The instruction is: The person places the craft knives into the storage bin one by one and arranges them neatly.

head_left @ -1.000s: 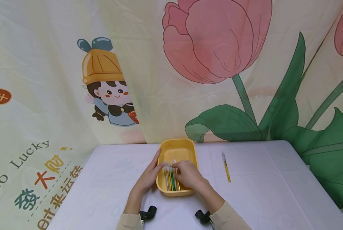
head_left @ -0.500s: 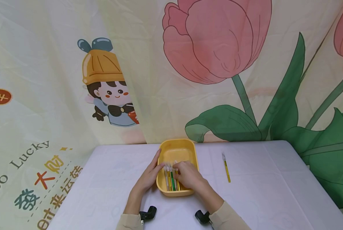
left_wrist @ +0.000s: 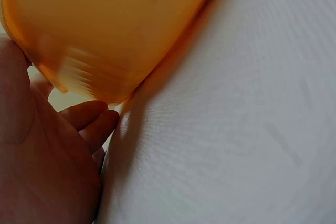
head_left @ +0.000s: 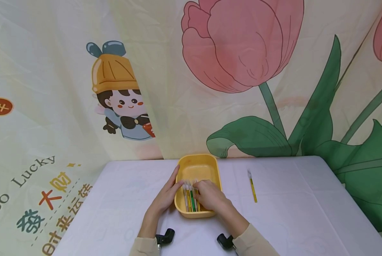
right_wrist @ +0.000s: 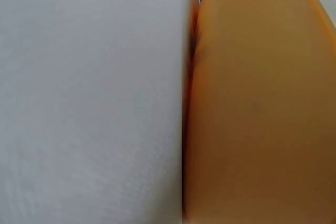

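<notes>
A yellow plastic tray [head_left: 197,168] stands on the table, with several slim pens [head_left: 191,199] in yellow, green and other colours lined up lengthwise in its near half. My left hand [head_left: 165,193] holds the tray's left side, thumb over the rim and fingers along the outer wall, as the left wrist view also shows. Inside the tray, my right hand [head_left: 210,193] curls its fingers at the right end of the row and pinches a pen there; the fingertips hide much of it. One yellow pen [head_left: 253,186] with a clear cap lies on the table to the right.
A white cloth [head_left: 299,206] covers the table. Behind its far edge hangs a printed backdrop [head_left: 165,106] with tulips and a cartoon child. Black wrist devices [head_left: 166,236] sit by both sleeves. The tray's outer wall [right_wrist: 262,103] fills much of the right wrist view.
The right hand shifts very slightly at the pens, and the pen tip that stuck up by its fingers now shows less. The left hand and tray stay in place.
</notes>
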Demonstrator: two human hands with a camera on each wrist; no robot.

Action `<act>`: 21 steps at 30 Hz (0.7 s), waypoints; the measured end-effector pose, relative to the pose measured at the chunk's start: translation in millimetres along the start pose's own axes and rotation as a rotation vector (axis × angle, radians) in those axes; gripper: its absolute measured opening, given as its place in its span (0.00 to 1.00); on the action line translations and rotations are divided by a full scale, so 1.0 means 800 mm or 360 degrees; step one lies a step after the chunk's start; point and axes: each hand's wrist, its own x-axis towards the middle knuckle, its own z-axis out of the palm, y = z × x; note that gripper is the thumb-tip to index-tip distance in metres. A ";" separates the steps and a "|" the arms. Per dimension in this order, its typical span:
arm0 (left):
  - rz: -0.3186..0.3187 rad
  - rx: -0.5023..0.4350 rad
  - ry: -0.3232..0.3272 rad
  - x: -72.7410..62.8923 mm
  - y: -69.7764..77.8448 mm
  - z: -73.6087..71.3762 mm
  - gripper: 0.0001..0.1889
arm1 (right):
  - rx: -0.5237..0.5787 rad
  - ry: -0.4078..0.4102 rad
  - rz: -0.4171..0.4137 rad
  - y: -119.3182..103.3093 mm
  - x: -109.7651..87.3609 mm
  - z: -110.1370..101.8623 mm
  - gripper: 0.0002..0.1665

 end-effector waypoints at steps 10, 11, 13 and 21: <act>0.0004 -0.0011 -0.0002 0.000 0.000 0.000 0.34 | 0.0010 -0.0047 -0.0036 -0.002 -0.003 -0.002 0.13; 0.0002 -0.0011 -0.0003 0.000 0.000 0.000 0.34 | 0.0015 -0.0046 -0.0037 -0.002 -0.004 -0.002 0.13; 0.0003 -0.0011 -0.0003 0.001 0.000 0.000 0.34 | 0.0019 -0.0043 -0.0038 -0.002 -0.004 -0.003 0.13; 0.0005 -0.0012 -0.0001 0.000 -0.001 -0.001 0.34 | 0.0002 -0.0025 -0.0018 -0.002 -0.004 -0.002 0.18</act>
